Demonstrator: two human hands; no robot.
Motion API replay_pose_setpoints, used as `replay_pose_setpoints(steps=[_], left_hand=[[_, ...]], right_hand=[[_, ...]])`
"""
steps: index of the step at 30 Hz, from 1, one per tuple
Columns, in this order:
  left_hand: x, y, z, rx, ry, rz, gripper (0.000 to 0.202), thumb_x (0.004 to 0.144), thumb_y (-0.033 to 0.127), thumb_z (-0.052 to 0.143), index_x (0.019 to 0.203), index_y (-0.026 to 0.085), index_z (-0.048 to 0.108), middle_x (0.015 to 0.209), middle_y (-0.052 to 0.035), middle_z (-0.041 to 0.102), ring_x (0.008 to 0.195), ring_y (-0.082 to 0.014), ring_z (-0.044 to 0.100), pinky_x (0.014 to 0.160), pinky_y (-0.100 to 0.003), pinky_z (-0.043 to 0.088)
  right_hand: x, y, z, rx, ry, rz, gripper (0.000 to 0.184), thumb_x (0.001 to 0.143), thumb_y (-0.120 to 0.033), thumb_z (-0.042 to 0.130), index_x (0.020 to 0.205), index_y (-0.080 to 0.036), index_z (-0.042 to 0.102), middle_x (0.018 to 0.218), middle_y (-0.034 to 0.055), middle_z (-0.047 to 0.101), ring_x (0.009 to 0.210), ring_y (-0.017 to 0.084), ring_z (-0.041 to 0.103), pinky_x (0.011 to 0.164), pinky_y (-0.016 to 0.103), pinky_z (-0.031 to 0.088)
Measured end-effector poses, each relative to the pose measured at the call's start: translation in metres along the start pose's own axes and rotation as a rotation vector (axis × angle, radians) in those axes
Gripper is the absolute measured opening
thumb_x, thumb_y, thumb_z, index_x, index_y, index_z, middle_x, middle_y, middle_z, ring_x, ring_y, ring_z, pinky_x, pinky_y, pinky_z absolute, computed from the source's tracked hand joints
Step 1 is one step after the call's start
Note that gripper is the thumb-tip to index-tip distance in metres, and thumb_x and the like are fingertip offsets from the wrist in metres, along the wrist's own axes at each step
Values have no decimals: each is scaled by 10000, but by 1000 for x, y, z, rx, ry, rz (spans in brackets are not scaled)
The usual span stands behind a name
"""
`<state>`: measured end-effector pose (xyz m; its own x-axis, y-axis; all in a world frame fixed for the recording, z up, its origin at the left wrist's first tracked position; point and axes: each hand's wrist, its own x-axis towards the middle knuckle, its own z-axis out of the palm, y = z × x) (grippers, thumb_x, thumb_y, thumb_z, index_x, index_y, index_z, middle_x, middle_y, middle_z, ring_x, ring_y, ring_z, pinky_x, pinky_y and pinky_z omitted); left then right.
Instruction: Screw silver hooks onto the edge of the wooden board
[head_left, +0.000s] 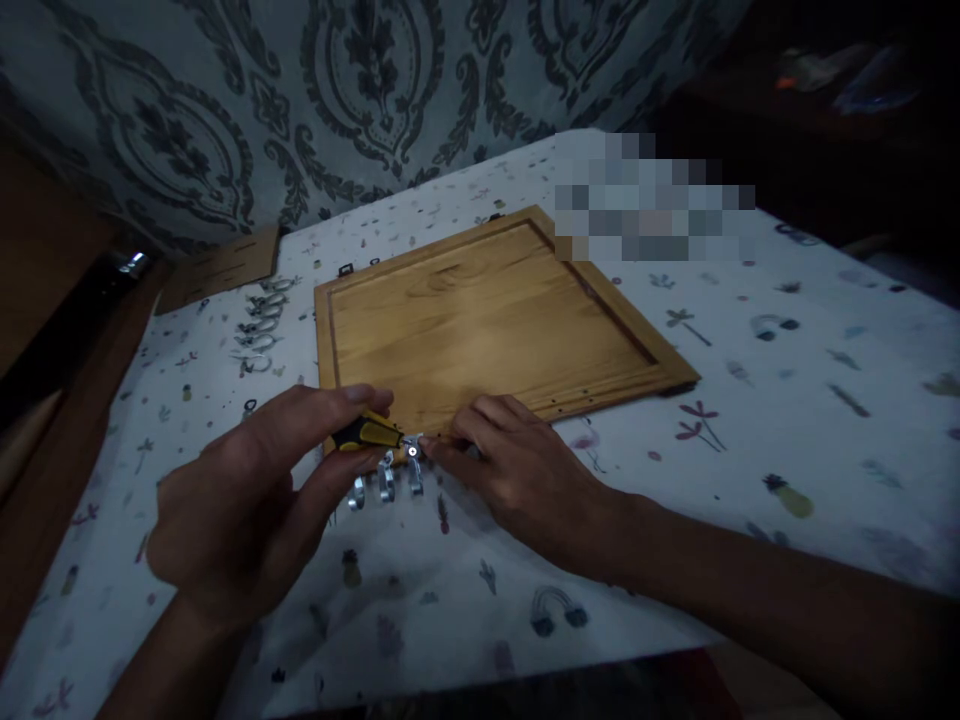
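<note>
A framed wooden board lies flat on the patterned tablecloth. Between the thumb and fingers of my left hand is a small yellow and black screwdriver, its tip end pointing right at a metal hook on the board's near edge. A screw head shows on this hook. My right hand rests on the near edge with curled fingers, its fingertips pressed against the same hook. Two more metal hooks, including the middle one, hang along the edge to its left. The screwdriver's very tip is hard to make out.
Several loose metal hooks lie in a row left of the board. A flat piece of cardboard sits behind them by the wall. The tablecloth stretches to the right, and a blurred-out patch covers its far right part.
</note>
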<state>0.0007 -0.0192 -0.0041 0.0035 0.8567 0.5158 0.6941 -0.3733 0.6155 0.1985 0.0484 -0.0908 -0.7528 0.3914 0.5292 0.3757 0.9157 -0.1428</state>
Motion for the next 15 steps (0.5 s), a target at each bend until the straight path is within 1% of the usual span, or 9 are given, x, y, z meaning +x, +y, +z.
replay_pose_setpoints(steps=[2,4,7,10,12,15], left_hand=[[0,1,0,35,31,-25,290,791,309,744,1072,259,693,964,14,765,835,-192,733,804,-298,622],[0,2,0,91,35,-17,307,789,334,746,1082,267,685,958,27,766,825,-173,730,789,-257,612],[2,1,-4,140,-63,46,309,827,363,701,1115,257,670,972,23,767,805,-157,733,700,-206,602],[4,2,-8,172,-130,92,278,858,369,656,1103,241,680,1003,5,766,811,-168,737,723,-211,604],[4,2,-8,175,-130,94,266,847,359,667,1079,234,698,999,3,767,813,-176,738,748,-223,607],[2,3,-5,125,-54,35,263,805,356,714,1035,229,724,945,0,773,785,-186,737,765,-250,617]], right_hand=[[-1,0,1,5,6,-1,169,963,-138,478,984,-137,645,845,73,571,794,201,419,713,331,333],[-1,0,1,4,10,-7,159,957,-132,486,990,-129,641,846,74,568,788,199,416,714,330,331],[-1,1,2,-1,17,-16,141,950,-124,496,971,-122,635,853,76,566,789,198,418,723,329,332],[0,1,2,0,23,-21,133,946,-124,502,972,-124,632,852,73,563,787,198,416,714,328,331],[0,1,1,0,18,-22,136,951,-136,497,973,-133,631,847,70,561,784,198,413,703,328,331],[0,1,0,4,-10,-13,152,961,-142,479,972,-147,631,852,72,563,790,198,416,705,333,342]])
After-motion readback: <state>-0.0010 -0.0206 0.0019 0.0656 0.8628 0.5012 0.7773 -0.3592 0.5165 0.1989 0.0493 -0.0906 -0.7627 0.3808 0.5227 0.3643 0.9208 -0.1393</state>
